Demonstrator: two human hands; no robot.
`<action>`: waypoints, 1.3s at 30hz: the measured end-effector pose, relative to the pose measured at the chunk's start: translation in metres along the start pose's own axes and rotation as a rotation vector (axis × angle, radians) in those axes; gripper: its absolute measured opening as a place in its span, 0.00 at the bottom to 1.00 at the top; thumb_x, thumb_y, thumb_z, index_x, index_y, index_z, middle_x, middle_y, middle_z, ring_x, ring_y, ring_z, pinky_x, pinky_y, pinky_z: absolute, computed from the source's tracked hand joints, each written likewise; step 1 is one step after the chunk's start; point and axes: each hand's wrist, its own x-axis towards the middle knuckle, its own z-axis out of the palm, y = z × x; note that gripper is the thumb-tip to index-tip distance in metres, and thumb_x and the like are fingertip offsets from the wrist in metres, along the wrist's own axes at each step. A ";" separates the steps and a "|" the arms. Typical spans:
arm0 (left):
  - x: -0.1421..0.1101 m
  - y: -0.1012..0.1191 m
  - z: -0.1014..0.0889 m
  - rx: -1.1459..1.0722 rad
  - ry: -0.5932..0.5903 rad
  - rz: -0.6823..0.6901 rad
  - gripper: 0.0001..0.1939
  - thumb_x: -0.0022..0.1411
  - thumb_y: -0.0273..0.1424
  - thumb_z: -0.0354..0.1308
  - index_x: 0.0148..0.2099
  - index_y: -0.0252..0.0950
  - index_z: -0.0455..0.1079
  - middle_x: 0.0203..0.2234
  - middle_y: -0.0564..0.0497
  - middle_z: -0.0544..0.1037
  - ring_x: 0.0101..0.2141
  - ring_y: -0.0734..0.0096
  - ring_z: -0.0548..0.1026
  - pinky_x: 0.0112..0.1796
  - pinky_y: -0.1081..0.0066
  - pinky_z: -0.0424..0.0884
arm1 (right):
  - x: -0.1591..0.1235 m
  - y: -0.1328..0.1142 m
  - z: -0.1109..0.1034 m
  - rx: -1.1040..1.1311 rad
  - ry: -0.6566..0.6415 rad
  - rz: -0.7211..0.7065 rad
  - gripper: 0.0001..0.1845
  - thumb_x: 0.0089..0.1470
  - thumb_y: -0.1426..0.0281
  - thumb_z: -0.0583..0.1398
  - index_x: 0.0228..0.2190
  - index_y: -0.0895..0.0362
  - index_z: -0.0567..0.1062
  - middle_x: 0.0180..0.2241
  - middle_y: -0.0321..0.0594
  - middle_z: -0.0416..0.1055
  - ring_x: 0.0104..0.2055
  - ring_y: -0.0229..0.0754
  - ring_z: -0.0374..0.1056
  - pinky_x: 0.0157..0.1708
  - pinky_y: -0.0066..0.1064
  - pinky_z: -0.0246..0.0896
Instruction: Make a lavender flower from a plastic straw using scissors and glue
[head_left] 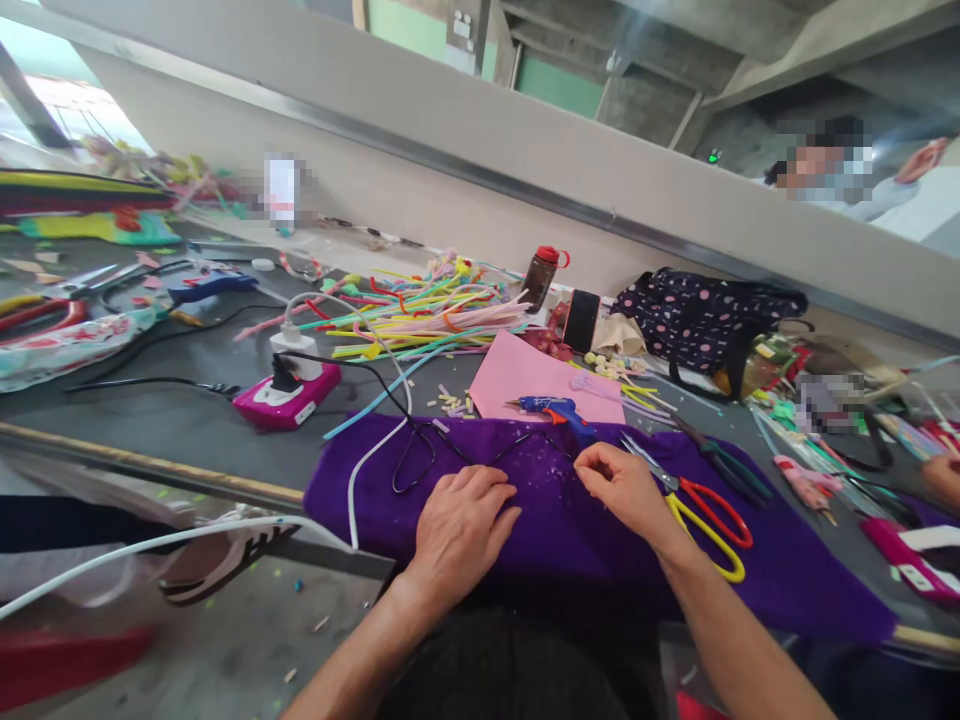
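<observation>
A purple cloth [525, 530] covers the table's near edge, speckled with pale bits. On it rests my left hand [465, 520], palm down with its fingers laid out flat and the thumb apart. My right hand [622, 485] pinches thumb and forefinger together just above the cloth; whatever is between them is too small to make out. A blue glue gun [551, 407] lies beyond my right hand, partly over a pink sheet [517, 375]. To that hand's right are scissors [705, 515] with red and yellow handles and dark green-handled pliers [724, 465].
A magenta power strip [289, 400] stands at left, its white cable [356, 480] crossing the cloth. Bundled pipe cleaners [442, 310], a bottle [541, 275] and a dotted bag [697, 320] line the back. Another person's hand [943, 475] shows at far right, near a pink glue gun [806, 485].
</observation>
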 end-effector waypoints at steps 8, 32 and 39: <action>0.001 0.001 0.001 0.017 0.024 -0.003 0.10 0.62 0.35 0.52 0.42 0.42 0.72 0.41 0.52 0.76 0.43 0.64 0.71 0.40 0.62 0.62 | -0.014 0.003 0.000 -0.106 -0.021 -0.020 0.08 0.50 0.78 0.54 0.28 0.57 0.71 0.26 0.35 0.69 0.28 0.37 0.67 0.30 0.26 0.59; 0.001 0.003 -0.002 0.030 0.030 0.011 0.09 0.61 0.33 0.52 0.41 0.42 0.72 0.41 0.50 0.76 0.43 0.62 0.72 0.41 0.61 0.64 | 0.008 -0.014 0.018 -0.191 -0.019 -0.108 0.04 0.52 0.75 0.57 0.28 0.55 0.70 0.29 0.36 0.68 0.29 0.37 0.66 0.30 0.27 0.59; 0.001 0.003 -0.002 0.027 0.053 0.025 0.09 0.60 0.33 0.53 0.41 0.42 0.73 0.40 0.50 0.76 0.42 0.62 0.72 0.40 0.62 0.64 | 0.013 -0.008 0.024 -0.197 -0.023 -0.099 0.07 0.55 0.74 0.54 0.29 0.56 0.71 0.29 0.39 0.68 0.31 0.40 0.67 0.32 0.29 0.60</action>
